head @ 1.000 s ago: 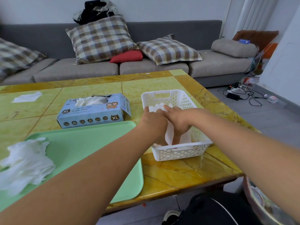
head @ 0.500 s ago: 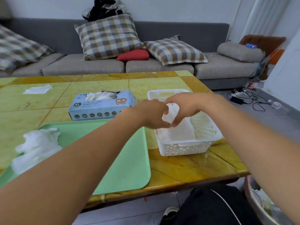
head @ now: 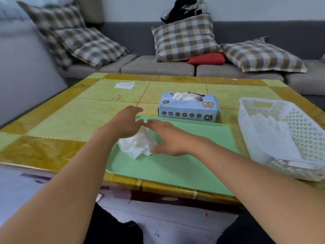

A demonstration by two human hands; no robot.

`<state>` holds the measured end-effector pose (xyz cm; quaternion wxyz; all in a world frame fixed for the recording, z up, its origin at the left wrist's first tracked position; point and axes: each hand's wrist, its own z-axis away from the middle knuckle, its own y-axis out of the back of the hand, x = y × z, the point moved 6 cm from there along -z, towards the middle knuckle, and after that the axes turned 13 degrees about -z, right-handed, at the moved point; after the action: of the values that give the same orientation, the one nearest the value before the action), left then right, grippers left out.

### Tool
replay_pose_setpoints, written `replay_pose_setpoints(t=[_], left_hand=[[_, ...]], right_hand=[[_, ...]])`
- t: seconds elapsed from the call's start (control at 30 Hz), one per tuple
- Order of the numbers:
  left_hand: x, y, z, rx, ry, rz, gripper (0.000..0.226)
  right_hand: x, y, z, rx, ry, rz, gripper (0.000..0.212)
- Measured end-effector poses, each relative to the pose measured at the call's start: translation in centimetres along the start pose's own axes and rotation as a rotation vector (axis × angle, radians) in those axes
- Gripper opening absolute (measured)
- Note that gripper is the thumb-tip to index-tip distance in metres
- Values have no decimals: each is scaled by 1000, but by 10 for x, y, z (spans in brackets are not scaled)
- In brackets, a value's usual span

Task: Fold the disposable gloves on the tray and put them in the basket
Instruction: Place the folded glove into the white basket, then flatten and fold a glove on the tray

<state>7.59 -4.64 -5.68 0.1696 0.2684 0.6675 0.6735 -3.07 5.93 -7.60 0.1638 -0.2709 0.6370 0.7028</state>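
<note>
White crumpled disposable gloves sit on the left part of the green tray. I see my left hand spread over the pile, fingers loosely extended, holding nothing; contact unclear. Right hand is flat-open just beside the pile, thumb at its edge. Half a second ago both hands were pinching a glove over the white basket; now that folded glove lies inside it. Glove box sits behind the tray.
</note>
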Motion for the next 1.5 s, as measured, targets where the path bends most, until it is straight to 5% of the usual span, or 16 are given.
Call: replay_pose_setpoints(t=[0.1,0.33,0.47,0.6,0.83,1.07,1.2,1.37,1.5], left_hand=[[-23,-8,3,-101,52,40,52],[-13,-34,0,-296,-69,252,54],[-1,-41,-2,-395,-228,277,93],[1,-38,-13,-247,-260,1,125],[13,-40,-22,-175,-256,63,53],[7,-30,-19,-198,-80,260,97],[15,-33,-6,-252,-227,272,115],[32,-27,-10,-55,-315,262,54],[31,-26,-18,-2,-272,304,30]], right_hand=[[0,-17,-20,-41,-10,-46,84],[27,-6,-27,26,-70,-22,35],[60,12,-9,143,-169,-525,40],[83,25,5,273,-298,-914,49],[70,7,-8,286,-302,-707,16],[83,5,-5,385,-409,-1282,15],[84,5,-3,373,-459,-1381,20],[71,-6,-4,164,-425,-1564,27],[73,-6,-7,280,-395,-1525,16]])
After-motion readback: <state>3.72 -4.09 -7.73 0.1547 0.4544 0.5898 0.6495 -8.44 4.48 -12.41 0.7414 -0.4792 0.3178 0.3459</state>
